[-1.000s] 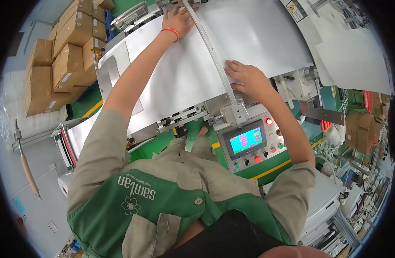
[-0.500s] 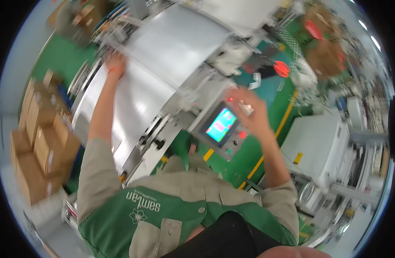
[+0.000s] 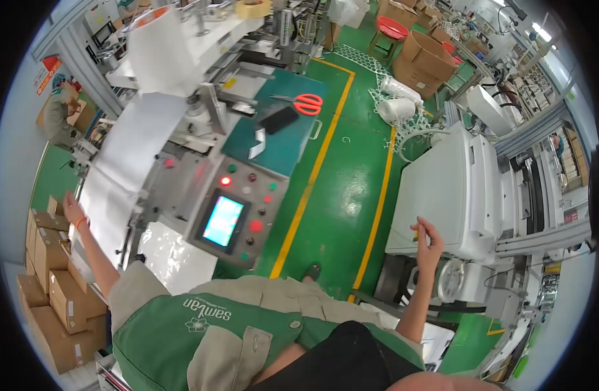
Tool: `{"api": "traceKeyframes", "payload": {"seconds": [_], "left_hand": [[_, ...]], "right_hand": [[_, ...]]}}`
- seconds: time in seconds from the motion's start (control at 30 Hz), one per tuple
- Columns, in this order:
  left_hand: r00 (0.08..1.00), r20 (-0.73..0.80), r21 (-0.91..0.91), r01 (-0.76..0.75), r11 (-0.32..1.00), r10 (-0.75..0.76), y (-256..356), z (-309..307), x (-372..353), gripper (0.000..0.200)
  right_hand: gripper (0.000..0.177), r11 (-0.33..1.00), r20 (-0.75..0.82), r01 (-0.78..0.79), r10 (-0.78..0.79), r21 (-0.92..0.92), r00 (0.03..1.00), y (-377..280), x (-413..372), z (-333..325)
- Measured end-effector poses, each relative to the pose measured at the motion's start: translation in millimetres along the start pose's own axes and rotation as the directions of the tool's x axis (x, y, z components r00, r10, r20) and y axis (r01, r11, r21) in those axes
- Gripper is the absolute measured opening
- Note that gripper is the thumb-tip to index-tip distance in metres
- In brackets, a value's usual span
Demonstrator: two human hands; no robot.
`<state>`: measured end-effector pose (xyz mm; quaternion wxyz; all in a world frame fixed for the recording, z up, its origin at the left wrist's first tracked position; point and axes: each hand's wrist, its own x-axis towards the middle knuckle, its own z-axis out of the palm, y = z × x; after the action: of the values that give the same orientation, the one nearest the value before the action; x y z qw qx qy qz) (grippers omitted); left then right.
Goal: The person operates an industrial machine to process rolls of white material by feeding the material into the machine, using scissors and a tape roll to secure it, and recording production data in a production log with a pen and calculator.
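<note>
My left hand [image 3: 73,210] is stretched out at the outer edge of the machine, beside the white sheet material [image 3: 120,156] running over it. Its fingers look extended, with nothing in them. On the other side, my right hand [image 3: 429,244] is raised in the air, fingers loosely bent and apart, holding nothing. Behind it in this view stands a white machine cabinet [image 3: 436,189]. Between my hands is a control panel [image 3: 237,205] with a lit touchscreen [image 3: 223,220], coloured buttons and a glowing red lamp [image 3: 226,181].
Scissors with red handles [image 3: 307,104] and a dark flat object [image 3: 278,120] lie on a teal mat [image 3: 289,143]. Cardboard boxes [image 3: 68,293] are stacked at left. Yellow lines mark the green floor [image 3: 338,202]. Another person [image 3: 61,114] is at far left.
My view has swung to the right. The right hand has left the control panel and moved right, towards the cabinet. The left hand has shifted from the sheet to its outer edge.
</note>
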<state>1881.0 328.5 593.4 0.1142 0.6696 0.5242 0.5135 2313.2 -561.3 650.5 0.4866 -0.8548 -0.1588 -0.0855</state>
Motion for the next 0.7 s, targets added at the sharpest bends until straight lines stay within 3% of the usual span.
{"api": "traceKeyframes", "payload": {"seconds": [0.07, 0.1, 0.13, 0.17, 0.2, 0.23, 0.27, 0.3, 0.33, 0.37, 0.4, 0.47, 0.53, 0.6, 0.67, 0.7], "left_hand": [[0.982, -0.182, -0.169, 0.018, 0.986, -0.049, 65.4, -38.2, -59.7, 0.033], [0.972, -0.227, -0.225, 0.01, 0.974, -0.062, 106.6, -43.9, -91.2, 0.033], [0.966, -0.251, -0.263, -0.001, 0.965, -0.068, 147.2, -50.2, -126.7, 0.033], [0.974, -0.224, -0.321, -0.102, 0.942, 0.029, 143.5, -48.0, -145.3, 0.033], [0.979, -0.203, -0.4, -0.115, 0.91, 0.034, 158.1, -46.0, -161.8, 0.033], [0.986, -0.169, -0.35, -0.063, 0.934, 0.003, 207.2, -55.8, -184.9, 0.033], [0.952, -0.305, -0.401, -0.122, 0.908, -0.007, 266.3, -62.0, -209.6, 0.031], [0.934, -0.355, -0.369, -0.186, 0.911, 0.046, 268.3, -80.6, -210.6, 0.028], [0.899, -0.437, -0.463, -0.232, 0.856, 0.007, 318.1, -90.4, -222.9, 0.024], [0.857, -0.516, -0.441, -0.275, 0.854, 0.01, 333.1, -106.8, -229.7, 0.021], [0.833, -0.543, -0.38, -0.352, 0.855, 0.101, 340.1, -117.7, -232.4, 0.019], [0.741, -0.632, -0.221, -0.451, 0.865, 0.225, 379.5, -108.8, -260.9, 0.018], [0.744, -0.631, -0.179, -0.413, 0.893, 0.218, 334.8, -102.9, -276.4, 0.016], [0.66, -0.724, -0.144, -0.427, 0.893, 0.2, 362.7, -46.8, -302.7, 0.017], [0.679, -0.717, -0.368, -0.176, 0.913, -0.158, 381.5, 8.8, -323.8, 0.019], [0.719, -0.678, -0.379, -0.159, 0.912, -0.157, 384.6, 33.0, -335.6, 0.019]], "right_hand": [[0.018, 0.994, -0.093, -0.106, 0.108, 0.032, 0.99, 55.1, 15.2, -17.2], [0.02, 0.975, -0.046, -0.209, 0.213, 0.068, 0.976, 75.1, 24.5, -18.5], [0.021, 0.963, -0.008, -0.202, 0.206, 0.177, 0.978, 98.8, 35.9, -11.4], [0.021, 0.956, 0.049, -0.166, 0.159, 0.243, 0.986, 101.3, 50.8, -0.7], [0.021, 0.961, 0.164, -0.185, 0.152, 0.207, 0.975, 106.1, 69.0, 10.4], [0.021, 0.96, 0.22, -0.18, 0.132, 0.214, 0.966, 111.0, 89.6, 28.4], [0.021, 0.957, 0.28, -0.174, 0.106, 0.233, 0.954, 113.8, 107.1, 48.8], [0.021, 0.961, 0.391, -0.169, 0.072, 0.219, 0.917, 114.6, 125.0, 64.8], [0.022, 0.969, 0.44, -0.132, 0.028, 0.209, 0.898, 109.7, 144.9, 85.4], [0.024, 0.974, 0.47, -0.093, -0.015, 0.205, 0.883, 103.8, 162.6, 105.7], [0.022, 0.983, 0.486, -0.051, -0.04, 0.174, 0.873, 89.0, 181.5, 125.9], [0.022, 0.968, 0.504, 0.192, -0.247, 0.159, 0.828, 81.0, 219.2, 164.7], [0.022, 0.9, 0.557, 0.417, -0.413, 0.128, 0.72, 57.3, 253.2, 191.7], [0.022, 0.879, 0.605, 0.444, -0.45, 0.173, 0.657, 39.9, 280.5, 217.0], [0.025, 0.857, 0.614, 0.454, -0.498, 0.243, 0.612, 36.4, 313.5, 250.4], [0.029, 0.822, 0.572, 0.515, -0.551, 0.244, 0.608, 40.3, 333.8, 270.5]]}}
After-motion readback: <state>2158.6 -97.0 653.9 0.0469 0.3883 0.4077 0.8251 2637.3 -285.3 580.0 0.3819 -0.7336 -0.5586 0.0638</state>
